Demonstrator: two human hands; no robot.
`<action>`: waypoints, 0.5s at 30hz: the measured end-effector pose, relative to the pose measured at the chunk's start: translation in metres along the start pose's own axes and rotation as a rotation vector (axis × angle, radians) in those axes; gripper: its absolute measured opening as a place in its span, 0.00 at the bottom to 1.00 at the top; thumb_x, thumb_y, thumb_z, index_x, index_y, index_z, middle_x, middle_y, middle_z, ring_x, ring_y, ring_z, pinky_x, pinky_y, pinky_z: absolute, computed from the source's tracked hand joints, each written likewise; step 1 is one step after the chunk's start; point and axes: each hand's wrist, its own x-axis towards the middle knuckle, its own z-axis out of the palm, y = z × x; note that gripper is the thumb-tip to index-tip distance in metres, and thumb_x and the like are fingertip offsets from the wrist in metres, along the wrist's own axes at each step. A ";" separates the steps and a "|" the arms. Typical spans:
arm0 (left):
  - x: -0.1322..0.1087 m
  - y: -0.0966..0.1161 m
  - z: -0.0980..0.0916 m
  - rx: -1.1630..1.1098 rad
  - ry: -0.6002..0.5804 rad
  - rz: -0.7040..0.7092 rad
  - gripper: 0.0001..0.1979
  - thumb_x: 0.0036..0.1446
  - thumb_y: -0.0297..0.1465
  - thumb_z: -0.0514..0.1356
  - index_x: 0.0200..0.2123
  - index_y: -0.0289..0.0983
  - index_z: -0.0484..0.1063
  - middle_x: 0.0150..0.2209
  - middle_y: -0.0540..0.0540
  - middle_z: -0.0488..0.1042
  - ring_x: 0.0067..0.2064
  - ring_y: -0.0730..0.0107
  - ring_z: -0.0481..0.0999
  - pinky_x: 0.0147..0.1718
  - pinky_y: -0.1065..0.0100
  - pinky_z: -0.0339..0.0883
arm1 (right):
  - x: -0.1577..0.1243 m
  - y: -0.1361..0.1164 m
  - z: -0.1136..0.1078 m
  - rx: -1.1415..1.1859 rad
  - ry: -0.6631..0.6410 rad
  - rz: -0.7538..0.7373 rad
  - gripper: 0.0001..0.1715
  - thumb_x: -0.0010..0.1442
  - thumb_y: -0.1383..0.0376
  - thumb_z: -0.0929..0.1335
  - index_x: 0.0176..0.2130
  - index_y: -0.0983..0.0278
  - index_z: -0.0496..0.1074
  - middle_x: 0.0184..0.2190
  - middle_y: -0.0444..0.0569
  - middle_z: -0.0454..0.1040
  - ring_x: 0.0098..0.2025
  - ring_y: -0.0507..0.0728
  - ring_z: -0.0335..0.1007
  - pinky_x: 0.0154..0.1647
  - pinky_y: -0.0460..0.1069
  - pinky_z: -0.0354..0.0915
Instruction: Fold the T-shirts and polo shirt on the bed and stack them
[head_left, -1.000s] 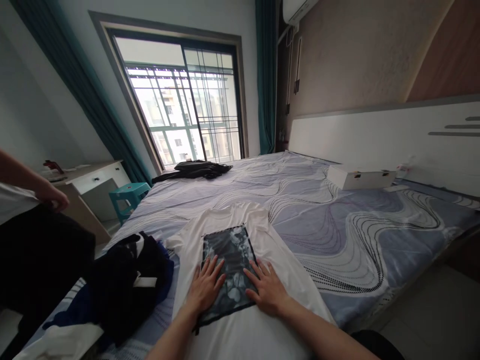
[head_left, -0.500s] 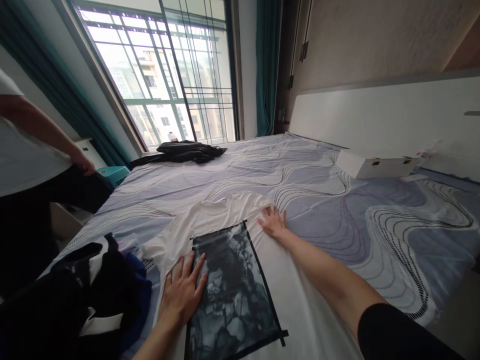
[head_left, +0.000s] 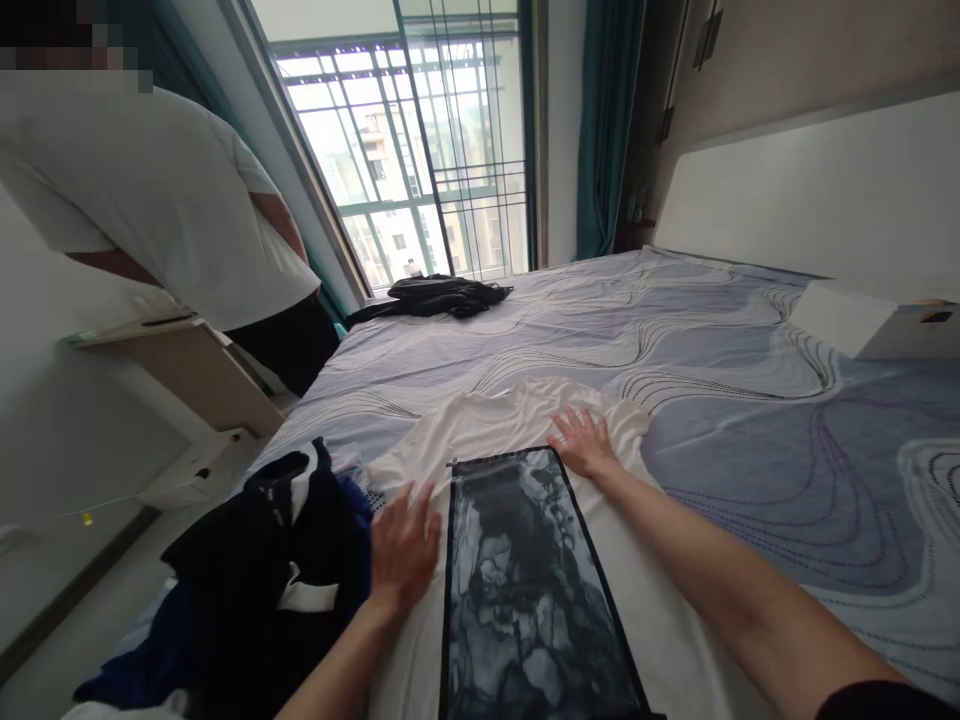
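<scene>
Left hand [head_left: 405,545] and right hand [head_left: 583,442], fingers spread, lie palm-down on a dark-printed white T-shirt [head_left: 517,560] atop a bed [head_left: 555,345].

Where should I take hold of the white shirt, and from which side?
Probably at both shoulders, reaching from above and slightly outside: the white shirt lies spread fairly flat, print up, collar end farthest away. The right hand rests beside the print's far right corner.

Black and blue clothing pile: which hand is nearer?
Left: the left hand is beside the clothing pile, over the white T-shirt; the right hand is farther away, by the dark print's far right corner.
</scene>
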 end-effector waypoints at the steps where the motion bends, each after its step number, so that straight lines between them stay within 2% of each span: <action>1: 0.006 -0.020 -0.002 -0.001 0.046 -0.066 0.27 0.67 0.38 0.43 0.64 0.34 0.64 0.63 0.33 0.66 0.64 0.52 0.63 0.63 0.51 0.56 | 0.001 0.002 0.002 0.001 0.001 0.001 0.37 0.70 0.45 0.54 0.72 0.51 0.47 0.75 0.47 0.40 0.74 0.69 0.29 0.68 0.71 0.29; 3: 0.019 -0.064 -0.004 -0.013 0.042 -0.183 0.28 0.66 0.35 0.41 0.61 0.27 0.65 0.58 0.30 0.69 0.62 0.53 0.65 0.63 0.53 0.56 | 0.004 0.005 0.003 -0.003 -0.008 -0.006 0.38 0.70 0.45 0.54 0.72 0.51 0.46 0.75 0.47 0.40 0.74 0.69 0.29 0.68 0.71 0.29; 5: 0.035 -0.100 -0.004 -0.013 -0.065 -0.282 0.28 0.64 0.35 0.42 0.59 0.26 0.66 0.58 0.30 0.70 0.62 0.54 0.66 0.63 0.55 0.55 | 0.005 0.006 0.003 -0.001 -0.003 -0.001 0.38 0.69 0.44 0.54 0.72 0.50 0.46 0.75 0.47 0.39 0.74 0.69 0.28 0.68 0.71 0.29; 7: 0.054 -0.119 -0.002 0.005 -0.130 -0.388 0.28 0.64 0.37 0.41 0.57 0.28 0.69 0.59 0.28 0.70 0.62 0.49 0.66 0.62 0.49 0.56 | 0.006 0.005 0.003 0.014 -0.001 0.003 0.38 0.69 0.43 0.55 0.72 0.49 0.46 0.75 0.46 0.39 0.74 0.69 0.28 0.68 0.71 0.28; 9: 0.075 -0.117 0.003 0.014 -0.136 -0.497 0.30 0.64 0.43 0.42 0.54 0.30 0.72 0.58 0.26 0.70 0.61 0.38 0.65 0.57 0.41 0.58 | 0.007 0.004 0.004 0.027 -0.001 0.002 0.38 0.68 0.43 0.54 0.72 0.49 0.47 0.75 0.46 0.40 0.74 0.69 0.29 0.68 0.71 0.28; 11: 0.095 -0.100 0.008 -0.023 -0.166 -0.551 0.30 0.61 0.49 0.47 0.50 0.32 0.74 0.54 0.26 0.73 0.58 0.33 0.68 0.53 0.41 0.62 | 0.008 0.004 0.004 0.030 0.001 -0.001 0.39 0.68 0.42 0.54 0.72 0.49 0.47 0.75 0.46 0.40 0.74 0.69 0.29 0.68 0.71 0.28; 13: 0.113 -0.084 0.010 -0.078 -0.197 -0.566 0.28 0.59 0.49 0.51 0.49 0.33 0.74 0.50 0.30 0.76 0.53 0.40 0.73 0.50 0.50 0.66 | 0.008 0.005 0.004 0.028 0.009 -0.001 0.39 0.68 0.42 0.54 0.72 0.49 0.46 0.75 0.46 0.40 0.74 0.69 0.29 0.68 0.71 0.28; 15: 0.126 -0.079 0.008 -0.103 -0.177 -0.568 0.26 0.61 0.44 0.48 0.50 0.31 0.71 0.47 0.31 0.77 0.49 0.47 0.76 0.46 0.55 0.69 | 0.008 0.005 0.004 0.018 0.005 0.003 0.39 0.68 0.42 0.54 0.72 0.49 0.46 0.75 0.46 0.39 0.74 0.69 0.29 0.68 0.71 0.28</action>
